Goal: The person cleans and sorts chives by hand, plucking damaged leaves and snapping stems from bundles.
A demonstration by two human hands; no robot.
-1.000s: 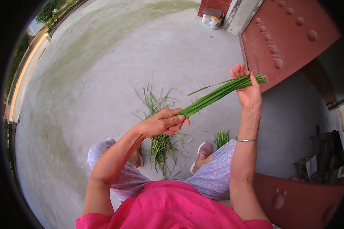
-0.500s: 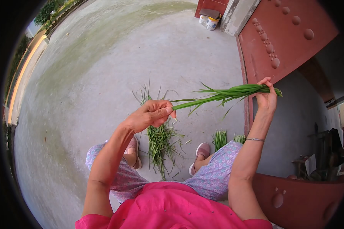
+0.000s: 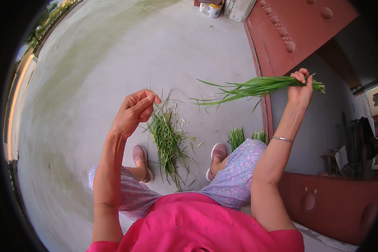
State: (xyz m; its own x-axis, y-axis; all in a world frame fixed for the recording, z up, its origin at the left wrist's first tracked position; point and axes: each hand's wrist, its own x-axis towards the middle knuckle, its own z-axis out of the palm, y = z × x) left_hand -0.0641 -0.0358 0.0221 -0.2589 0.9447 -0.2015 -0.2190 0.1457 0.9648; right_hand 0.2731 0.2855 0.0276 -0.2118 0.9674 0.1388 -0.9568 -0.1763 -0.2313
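My right hand is raised on the right, fingers wrapped round a bunch of garlic chives near its pale cut ends. The long green leaves fan out toward the left. On the other side my left hand is closed in a pinch, apart from the bunch; whatever its fingertips hold, if anything, is too small to make out. Below and beside it, a loose heap of green and yellowish leaf scraps lies on the ground between my feet. Two upright-looking bundles of chives rest by my knee, partly hidden by it.
Grey concrete floor spreads out ahead. A red door panel stands at the upper right, with a doorway behind my right arm. Another red panel is at the lower right. White buckets stand by the wall at the top.
My left hand has come away from the leaf tips and moved left and up. My right hand has moved right and slightly up with the chives. The view has shifted a little.
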